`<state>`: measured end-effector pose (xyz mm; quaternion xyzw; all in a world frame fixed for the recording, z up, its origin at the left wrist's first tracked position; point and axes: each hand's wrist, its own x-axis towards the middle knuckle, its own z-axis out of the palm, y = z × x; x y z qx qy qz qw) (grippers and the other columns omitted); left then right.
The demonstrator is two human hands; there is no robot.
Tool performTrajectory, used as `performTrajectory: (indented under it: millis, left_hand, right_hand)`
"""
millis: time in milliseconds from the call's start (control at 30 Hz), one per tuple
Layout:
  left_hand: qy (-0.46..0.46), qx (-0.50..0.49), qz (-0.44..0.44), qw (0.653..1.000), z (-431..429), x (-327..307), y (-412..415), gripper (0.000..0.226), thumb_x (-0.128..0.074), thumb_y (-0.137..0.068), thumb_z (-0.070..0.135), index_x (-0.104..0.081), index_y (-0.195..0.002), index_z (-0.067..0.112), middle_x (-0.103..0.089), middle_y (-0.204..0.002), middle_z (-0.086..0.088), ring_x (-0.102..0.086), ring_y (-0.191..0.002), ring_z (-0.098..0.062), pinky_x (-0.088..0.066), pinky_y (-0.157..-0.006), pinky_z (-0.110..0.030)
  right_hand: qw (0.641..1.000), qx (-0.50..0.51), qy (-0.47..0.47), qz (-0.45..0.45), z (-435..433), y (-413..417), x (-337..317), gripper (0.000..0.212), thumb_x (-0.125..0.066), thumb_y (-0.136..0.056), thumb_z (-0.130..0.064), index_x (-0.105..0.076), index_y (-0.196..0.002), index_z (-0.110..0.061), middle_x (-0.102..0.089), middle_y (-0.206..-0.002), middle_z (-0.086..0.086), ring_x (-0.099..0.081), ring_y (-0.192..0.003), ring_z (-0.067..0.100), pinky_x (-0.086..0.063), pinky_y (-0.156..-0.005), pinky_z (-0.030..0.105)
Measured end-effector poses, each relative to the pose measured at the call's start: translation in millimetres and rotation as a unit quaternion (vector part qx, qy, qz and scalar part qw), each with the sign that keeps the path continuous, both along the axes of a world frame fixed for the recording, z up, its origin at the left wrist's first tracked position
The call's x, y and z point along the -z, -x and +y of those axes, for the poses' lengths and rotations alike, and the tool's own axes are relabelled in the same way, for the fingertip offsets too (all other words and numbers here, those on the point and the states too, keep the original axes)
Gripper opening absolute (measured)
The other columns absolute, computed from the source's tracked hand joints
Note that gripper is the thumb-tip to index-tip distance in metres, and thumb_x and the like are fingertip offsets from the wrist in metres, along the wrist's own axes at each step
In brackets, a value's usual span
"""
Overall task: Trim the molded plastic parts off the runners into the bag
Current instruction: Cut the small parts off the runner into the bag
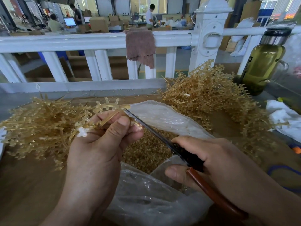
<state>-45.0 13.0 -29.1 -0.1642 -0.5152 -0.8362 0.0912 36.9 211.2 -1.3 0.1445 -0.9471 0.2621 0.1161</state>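
Gripping cutters (184,154) in right hand (211,159), thumb on the red-brown handle, fingers curling over the black part. Pointing the dark blades up and left across the mouth of the clear bag (171,118), tip touching the runner (107,106) just beside the left thumb; blades apart or together, cannot tell.

Pinching that runner in left hand (101,141), thumb and fingers clamping its stem, with a curved row of small amber pieces sticking up above the fingertips. Holding both hands over the bag, near each other, not touching.

Resting the bag on the brown bench (24,185), mouth open toward the hands. Showing a heap of loose amber parts (146,152) inside the bag, between the two hands.

Showing a tangled pile of amber runners (37,123) on the bench left of the bag, touching the left hand's far side. Showing a second, taller pile (208,95) right of the bag, beyond the right hand. Showing crumpled white sheeting (283,118) at the right edge.

Standing upright past the right pile: olive-green bottle (262,67) with a handle and a dark cap.

Running along the bench's far edge: white railing (65,41). Hanging over its top rail: brownish-pink rag (140,46).

Blurring out beyond the railing: workshop floor, cardboard boxes, a few people.
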Motion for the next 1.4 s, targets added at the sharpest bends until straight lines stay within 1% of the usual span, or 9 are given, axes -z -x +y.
performTrajectory:
  millis: [133,200,267,333,467,700,833,1000,1400]
  left_hand:
    - [0.010,0.004,0.010,1.000,0.8,1.7,-0.7,0.004,-0.080,-0.072,0.029,-0.077,-0.074,0.027,-0.071,-0.074,0.004,-0.072,-0.071,-0.010,-0.059,-0.070,-0.027]
    - [0.007,0.003,0.010,1.000,0.7,1.2,-0.8,0.011,-0.087,-0.072,0.031,-0.077,-0.076,0.027,-0.072,-0.075,0.004,-0.072,-0.072,-0.010,-0.060,-0.071,-0.027]
    - [0.010,0.006,0.012,1.000,0.0,1.0,-0.2,0.012,-0.083,-0.071,0.036,-0.078,-0.078,0.028,-0.073,-0.076,0.005,-0.073,-0.074,-0.009,-0.060,-0.071,-0.026]
    - [0.025,0.031,0.015,0.999,0.4,-0.9,0.1,0.002,-0.080,-0.079,0.032,-0.079,-0.080,0.033,-0.076,-0.078,0.009,-0.075,-0.077,-0.007,-0.060,-0.070,-0.024]
    - [0.023,0.040,0.001,0.999,0.7,-1.5,-0.6,0.025,-0.065,-0.091,0.020,-0.079,-0.079,0.037,-0.076,-0.078,0.010,-0.075,-0.078,-0.007,-0.060,-0.070,-0.023]
    - [-0.007,0.047,-0.029,0.998,2.3,-4.1,-4.1,0.020,-0.066,-0.084,0.022,-0.080,-0.074,0.032,-0.076,-0.074,0.007,-0.075,-0.075,-0.009,-0.060,-0.068,-0.024]
    - [-0.020,0.049,-0.044,0.998,2.1,-6.1,-6.4,0.006,-0.075,-0.072,0.029,-0.079,-0.073,0.026,-0.074,-0.072,0.004,-0.074,-0.073,-0.010,-0.059,-0.069,-0.024]
    - [-0.037,0.040,-0.061,0.997,1.4,-6.7,-6.7,0.009,-0.076,-0.076,0.021,-0.072,-0.080,0.014,-0.070,-0.073,-0.005,-0.072,-0.070,-0.015,-0.060,-0.067,-0.027]
    - [-0.026,0.037,-0.057,0.997,0.3,-6.5,-6.0,0.008,-0.076,-0.073,0.026,-0.075,-0.079,0.020,-0.072,-0.083,-0.006,-0.072,-0.078,-0.016,-0.059,-0.070,-0.026]
  right_hand:
    - [1.000,0.010,-0.004,0.004,0.5,0.3,0.2,0.050,-0.051,-0.084,-0.072,-0.058,-0.092,-0.024,-0.055,-0.070,-0.010,-0.055,-0.061,0.006,-0.035,-0.049,0.015]
    - [1.000,0.008,-0.001,0.002,0.7,0.6,-0.3,0.048,-0.051,-0.086,-0.070,-0.058,-0.089,-0.023,-0.055,-0.070,-0.011,-0.054,-0.059,0.005,-0.034,-0.049,0.013]
    - [1.000,0.012,-0.006,0.005,0.2,0.5,-1.1,0.046,-0.049,-0.087,-0.069,-0.058,-0.087,-0.024,-0.054,-0.069,-0.012,-0.054,-0.060,0.004,-0.034,-0.050,0.012]
    - [1.000,0.022,-0.009,0.007,-1.1,0.0,-1.7,0.045,-0.047,-0.086,-0.069,-0.058,-0.085,-0.026,-0.053,-0.067,-0.014,-0.055,-0.061,0.002,-0.035,-0.050,0.012]
    - [0.999,0.035,-0.015,0.010,-3.3,-0.7,-1.5,0.045,-0.043,-0.084,-0.070,-0.057,-0.083,-0.027,-0.048,-0.059,-0.014,-0.054,-0.061,0.003,-0.035,-0.052,0.015]
    - [0.999,0.041,-0.024,0.017,-7.3,-2.0,-2.7,0.046,-0.039,-0.083,-0.070,-0.056,-0.080,-0.027,-0.044,-0.057,-0.015,-0.051,-0.061,0.002,-0.035,-0.053,0.015]
    - [0.998,0.045,-0.025,0.019,-7.1,-1.4,-2.1,0.049,-0.037,-0.082,-0.071,-0.058,-0.083,-0.026,-0.045,-0.057,-0.015,-0.053,-0.063,0.004,-0.035,-0.054,0.016]
    - [0.999,0.034,-0.021,0.031,-6.0,-0.6,0.3,0.042,-0.043,-0.083,-0.069,-0.058,-0.084,-0.030,-0.044,-0.058,-0.019,-0.050,-0.060,-0.002,-0.035,-0.055,0.011]
    - [0.997,0.045,-0.033,0.050,-5.4,-0.4,2.9,0.041,-0.045,-0.085,-0.067,-0.059,-0.084,-0.029,-0.045,-0.059,-0.018,-0.050,-0.058,0.003,-0.033,-0.051,0.015]
